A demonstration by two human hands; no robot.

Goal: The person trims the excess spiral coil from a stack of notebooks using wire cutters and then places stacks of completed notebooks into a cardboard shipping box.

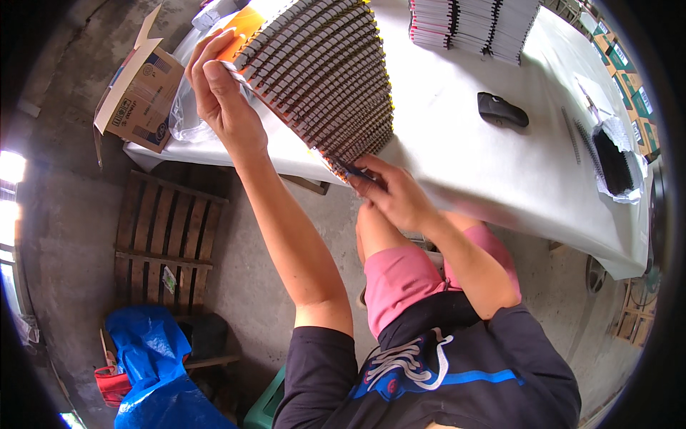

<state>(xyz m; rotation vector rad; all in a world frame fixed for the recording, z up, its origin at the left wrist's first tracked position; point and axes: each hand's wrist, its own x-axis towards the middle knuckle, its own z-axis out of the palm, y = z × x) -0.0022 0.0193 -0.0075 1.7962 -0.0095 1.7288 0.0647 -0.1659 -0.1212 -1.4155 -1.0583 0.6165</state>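
A: Location of the fanned stack of spiral-bound notebooks?

B: Overhanging the near left edge of the white-covered table, tilted, black wire spines outward in overlapping rows.

A: Left hand?

B: Closed on the stack's upper left end, thumb on the top spine, fingers behind the orange cover.

A: Right hand?

B: Pinched on the lowest corner, just off the table edge, above the knee.

A: Handling judgement?

B: Probably fairly heavy as a block; covers slick, rows prone to sliding apart; wire coils bendable. Best held at both ends, under compression.

A: Other items?

B: Black mouse-shaped object mid-table; further notebook stacks at the far edge; open cardboard box off the left corner.
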